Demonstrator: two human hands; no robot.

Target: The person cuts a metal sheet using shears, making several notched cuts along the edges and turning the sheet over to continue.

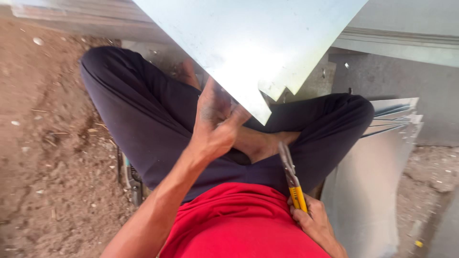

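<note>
1. The person sits cross-legged on the dirt floor (43, 157), in dark trousers and a red shirt, seen from above.
2. The left hand (215, 122) is raised at the centre of the view, its grip closed on the near edge of a large metal sheet (248, 43), thumb and fingers pinching the sheet close to its pointed corner.
3. The metal sheet is pale and shiny; it stretches from the hand up and away to the far edge of the view, tilted above the knees. Its near right edge has a stepped notch cut into it, just right of the hand.
4. The right hand (315, 224) rests low at the near right, beside the red shirt. Its grip is closed around the yellow handles of a pair of tin snips (290, 174).
5. The snips point up and to the far left, with their grey blades over the lap; the blades look closed and are apart from the sheet.
6. A stack of flat metal sheets (377, 167) lies on the right, just beside the right knee, with its layered edges fanned at the far end.
</note>
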